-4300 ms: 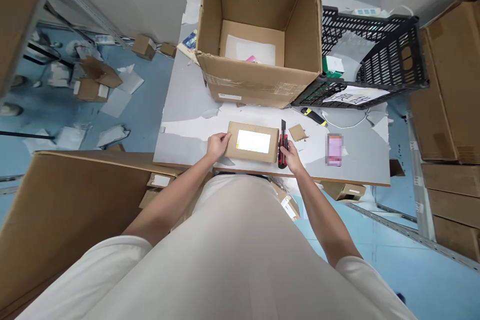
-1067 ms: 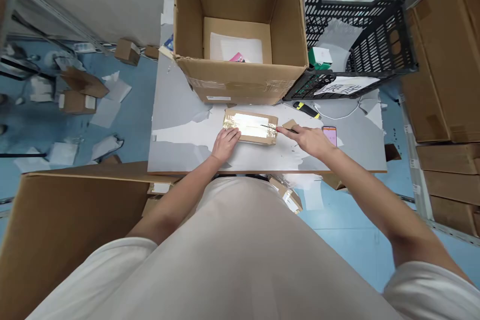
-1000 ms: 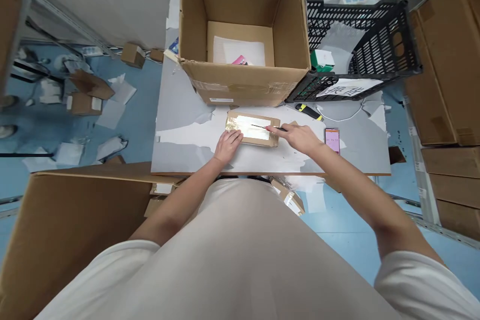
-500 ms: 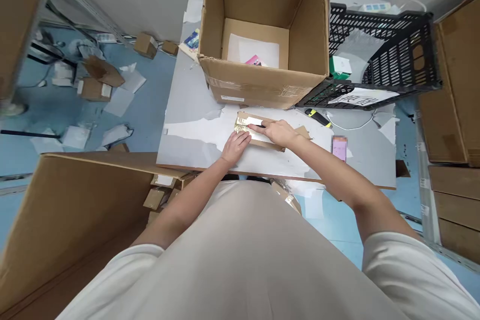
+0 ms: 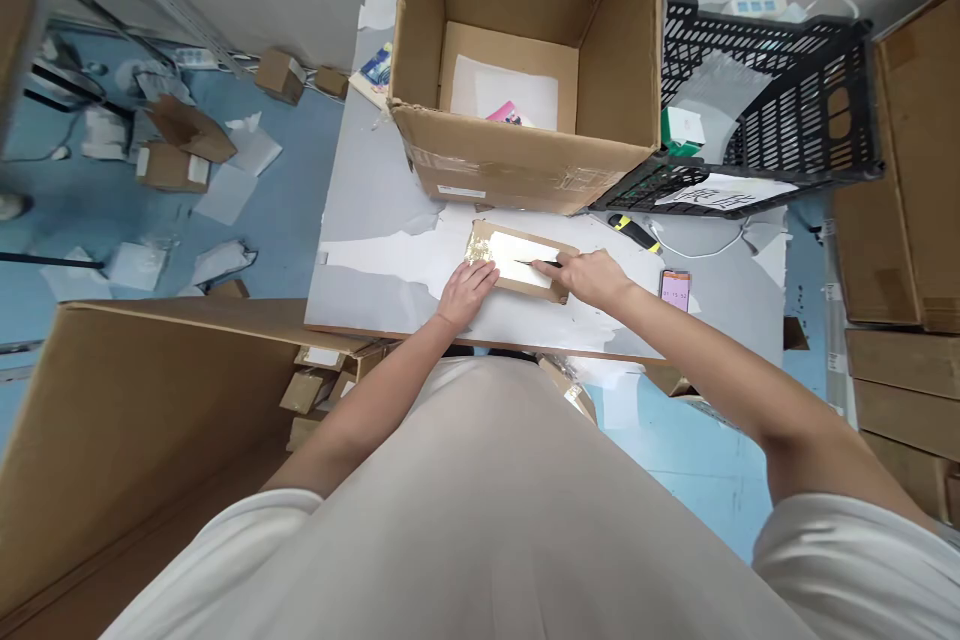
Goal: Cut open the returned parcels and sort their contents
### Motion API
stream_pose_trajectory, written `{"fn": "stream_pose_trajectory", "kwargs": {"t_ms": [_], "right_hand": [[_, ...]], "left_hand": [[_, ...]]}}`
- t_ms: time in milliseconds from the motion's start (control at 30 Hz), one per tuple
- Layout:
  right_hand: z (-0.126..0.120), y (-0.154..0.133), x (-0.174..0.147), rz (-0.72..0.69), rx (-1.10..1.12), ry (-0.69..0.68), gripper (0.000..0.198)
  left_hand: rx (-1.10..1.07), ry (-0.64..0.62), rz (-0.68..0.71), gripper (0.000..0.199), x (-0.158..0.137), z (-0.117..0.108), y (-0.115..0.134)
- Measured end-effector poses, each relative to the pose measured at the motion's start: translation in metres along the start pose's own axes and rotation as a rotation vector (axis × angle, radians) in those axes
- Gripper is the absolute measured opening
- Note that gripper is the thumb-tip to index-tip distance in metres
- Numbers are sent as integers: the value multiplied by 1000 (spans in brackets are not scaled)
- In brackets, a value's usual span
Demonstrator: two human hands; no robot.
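Cardboard parcel (image 5: 514,273) lies flat on the worktop (image 5: 360,310) between my hands: its near left corner sits under my left fingers (image 5: 484,272), its right end just beneath my right ones. My left hand (image 5: 466,293) is laid flat, fingers loosely extended and clamped on nothing. My right hand (image 5: 596,277) is closed around a slim dark cutter (image 5: 553,264), forefinger stretched along it, so the tip points left across the white label (image 5: 511,248), toward my left fingers. Whether that tip touches the label or floats just over it, I can't tell from above.

To do this cut well, I'd say my left hand matters most: firm pressure downward so the cardboard can't skid, with the fingertips kept clear of the blade's line. Shiny tape (image 5: 478,246) just beyond my left fingertips looks like a part worth slitting. Shallow strokes should be enough, sparing contents I can't see. Drawing the edge rightward, away from my left fingers, seems safest. My right elbow wants a little care too, since a phone (image 5: 675,289) lies to the right of those fingers, just beyond my forearm.
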State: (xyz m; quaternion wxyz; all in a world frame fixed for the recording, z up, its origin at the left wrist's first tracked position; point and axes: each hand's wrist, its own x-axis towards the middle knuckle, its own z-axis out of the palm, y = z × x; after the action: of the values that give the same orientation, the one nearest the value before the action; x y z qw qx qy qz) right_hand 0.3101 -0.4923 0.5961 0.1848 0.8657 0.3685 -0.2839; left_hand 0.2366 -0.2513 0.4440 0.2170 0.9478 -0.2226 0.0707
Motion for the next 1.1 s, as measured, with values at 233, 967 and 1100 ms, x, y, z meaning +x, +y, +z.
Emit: {"fn": "stream_pose_trajectory", "kwargs": {"t_ms": [233, 967, 1100], "right_hand": [[36, 24, -60, 89, -12, 2, 76], [62, 26, -79, 165, 74, 191, 80], [50, 31, -46, 56, 70, 186, 78]], "left_hand": [[21, -45, -17, 36, 3, -4, 2], [53, -91, 12, 34, 20, -18, -3], [47, -94, 12, 35, 17, -19, -1]]}}
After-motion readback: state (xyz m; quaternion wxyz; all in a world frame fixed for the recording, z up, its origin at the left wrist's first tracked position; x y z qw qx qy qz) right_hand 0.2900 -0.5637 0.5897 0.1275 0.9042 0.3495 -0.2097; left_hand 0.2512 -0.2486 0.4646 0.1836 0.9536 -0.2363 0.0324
